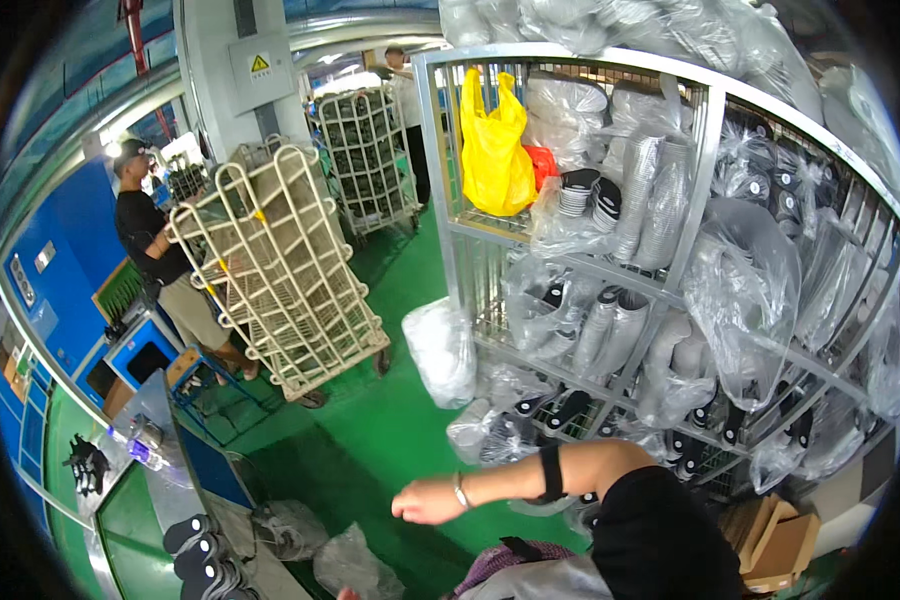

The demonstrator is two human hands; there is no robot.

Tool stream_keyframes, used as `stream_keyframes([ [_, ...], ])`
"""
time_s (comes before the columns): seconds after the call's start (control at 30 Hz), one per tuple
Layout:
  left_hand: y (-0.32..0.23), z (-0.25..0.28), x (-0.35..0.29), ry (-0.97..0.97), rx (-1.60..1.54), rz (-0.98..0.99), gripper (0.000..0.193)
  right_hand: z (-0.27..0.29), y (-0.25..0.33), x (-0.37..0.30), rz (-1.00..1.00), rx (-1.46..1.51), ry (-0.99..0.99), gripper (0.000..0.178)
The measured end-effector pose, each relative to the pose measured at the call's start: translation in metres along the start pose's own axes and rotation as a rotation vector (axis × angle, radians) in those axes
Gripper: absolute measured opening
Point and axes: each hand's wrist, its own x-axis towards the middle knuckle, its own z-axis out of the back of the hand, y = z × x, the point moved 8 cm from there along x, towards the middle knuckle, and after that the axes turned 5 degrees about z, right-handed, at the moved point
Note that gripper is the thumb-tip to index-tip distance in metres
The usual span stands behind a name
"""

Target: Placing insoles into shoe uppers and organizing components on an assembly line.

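My right hand point(427, 502) hangs in the air over the green floor, its fingers curled in and nothing visible in them. A bracelet circles that wrist, and a black band point(551, 473) sits higher on the forearm. Of my left hand point(348, 594) only a fingertip shows at the lower edge, so its fingers are mostly hidden. Between the hands and the workbench, a crumpled clear plastic bag point(358, 562) lies on the floor. Stacked black insoles point(206, 560) with white dots rest on the bench at lower left.
A metal rack point(705, 150) full of bagged insoles stands on the right, with a yellow bag point(497, 145) on it. One person point(150, 220) is beside a caged trolley point(280, 270); another stands behind a second trolley point(365, 160). An opened cardboard box point(778, 545) sits lower right.
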Motion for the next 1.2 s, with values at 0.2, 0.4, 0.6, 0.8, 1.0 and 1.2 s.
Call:
stream_keyframes([
  [0.2, -0.036, -0.098, 0.057, 0.279, 0.192, -0.340, 0.038, 0.141, -0.039, -0.093, -0.349, -0.104, -0.370, 0.021],
  [0.4, -0.095, -0.200, 0.094, 0.482, 0.236, -0.518, 0.034, 0.279, -0.036, -0.171, -0.585, -0.303, -0.716, 0.021],
  [0.6, -0.104, -0.244, 0.160, 0.527, 0.269, -0.638, 0.029, 0.396, -0.040, -0.175, -0.621, -0.700, -1.021, 0.018],
  [0.8, -0.128, -0.237, 0.235, 0.514, 0.284, -0.612, 0.034, 0.511, -0.055, -0.132, -0.474, -1.255, -1.097, 0.025],
  [1.0, -0.094, -0.240, 0.284, 0.429, 0.427, -0.395, 0.035, 0.591, -0.089, -0.103, -0.551, -1.560, -1.099, 0.027],
  [1.2, -0.110, -0.267, 0.309, 0.415, 0.475, -0.376, 0.033, 0.639, -0.193, -0.160, -1.315, -0.993, -0.588, 0.027],
])
